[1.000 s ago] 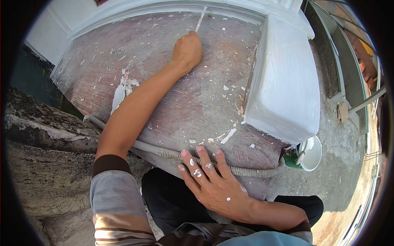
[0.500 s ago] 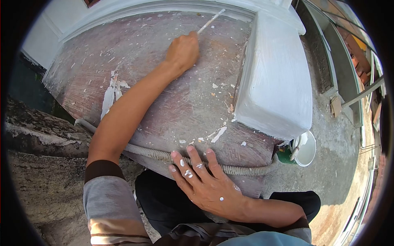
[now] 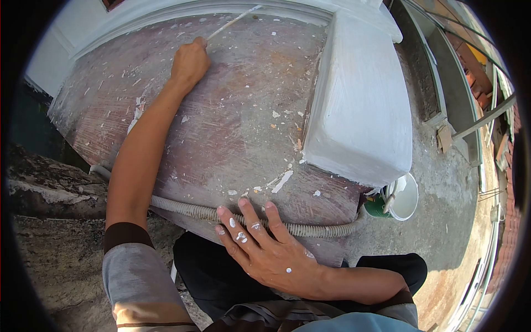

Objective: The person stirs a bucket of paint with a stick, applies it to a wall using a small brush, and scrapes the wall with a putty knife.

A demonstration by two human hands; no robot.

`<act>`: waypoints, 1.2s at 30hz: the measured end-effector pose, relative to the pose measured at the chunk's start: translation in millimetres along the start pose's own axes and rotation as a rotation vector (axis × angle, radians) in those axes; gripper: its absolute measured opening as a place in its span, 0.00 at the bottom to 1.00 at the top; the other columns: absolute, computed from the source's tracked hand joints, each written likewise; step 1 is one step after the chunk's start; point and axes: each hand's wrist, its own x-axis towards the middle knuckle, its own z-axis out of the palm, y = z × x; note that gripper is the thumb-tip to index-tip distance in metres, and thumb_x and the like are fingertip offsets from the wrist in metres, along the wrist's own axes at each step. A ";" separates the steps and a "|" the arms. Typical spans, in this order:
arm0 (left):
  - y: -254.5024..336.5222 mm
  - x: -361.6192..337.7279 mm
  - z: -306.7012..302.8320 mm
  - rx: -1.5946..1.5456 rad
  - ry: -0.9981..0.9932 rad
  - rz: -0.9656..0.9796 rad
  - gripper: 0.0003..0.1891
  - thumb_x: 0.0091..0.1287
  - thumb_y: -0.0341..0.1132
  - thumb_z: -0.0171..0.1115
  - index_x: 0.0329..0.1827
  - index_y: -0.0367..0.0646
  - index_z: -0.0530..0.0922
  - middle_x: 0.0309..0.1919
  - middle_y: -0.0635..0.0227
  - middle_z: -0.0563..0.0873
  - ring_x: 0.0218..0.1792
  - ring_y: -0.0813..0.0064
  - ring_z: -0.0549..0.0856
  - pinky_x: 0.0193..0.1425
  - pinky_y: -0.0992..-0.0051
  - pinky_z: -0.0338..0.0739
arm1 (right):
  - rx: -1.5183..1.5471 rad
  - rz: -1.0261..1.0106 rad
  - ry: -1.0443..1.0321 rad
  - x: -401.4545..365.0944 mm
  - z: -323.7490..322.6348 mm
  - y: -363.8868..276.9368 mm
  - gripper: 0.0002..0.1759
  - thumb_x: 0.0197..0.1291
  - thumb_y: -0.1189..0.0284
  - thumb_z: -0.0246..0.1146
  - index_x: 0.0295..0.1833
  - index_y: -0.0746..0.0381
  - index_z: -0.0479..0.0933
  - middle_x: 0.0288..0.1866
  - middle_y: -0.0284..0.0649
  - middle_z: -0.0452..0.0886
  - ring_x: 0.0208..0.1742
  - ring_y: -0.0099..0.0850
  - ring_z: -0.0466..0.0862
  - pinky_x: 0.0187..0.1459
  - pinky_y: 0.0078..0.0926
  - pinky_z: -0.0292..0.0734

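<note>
My left hand [image 3: 189,61] is closed around the end of a thin, paint-smeared paintbrush [image 3: 232,23]. The brush points up and to the right, its tip at the foot of the white moulding [image 3: 298,10] along the back of the slab. Nearer to me, my right hand [image 3: 274,252] lies with fingers spread, spotted with white paint. Its fingers cross a grey corrugated hose [image 3: 185,208] running along the slab's front edge. Paint flakes and scrape marks cover the worn reddish-grey slab [image 3: 221,127].
A white-painted block [image 3: 359,105] rises from the slab's right side. Below it, on the concrete floor [image 3: 442,221], stands a white bucket [image 3: 406,199] with a brush at its rim, beside a green container [image 3: 376,206]. A rough, weathered wall [image 3: 52,227] borders the left.
My left hand has moved left along the back moulding with the paintbrush. My right hand stays on the hose. The whole view has shifted slightly.
</note>
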 end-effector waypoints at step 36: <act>59.7 15.6 -26.9 -0.080 -0.178 -0.164 0.13 0.56 0.28 0.56 0.37 0.25 0.81 0.39 0.38 0.83 0.44 0.42 0.83 0.50 0.57 0.79 | -0.016 -0.006 0.002 -0.2 -1.4 -2.3 0.27 0.62 0.64 0.51 0.64 0.66 0.69 0.71 0.55 0.62 0.67 0.52 0.67 0.61 0.56 0.63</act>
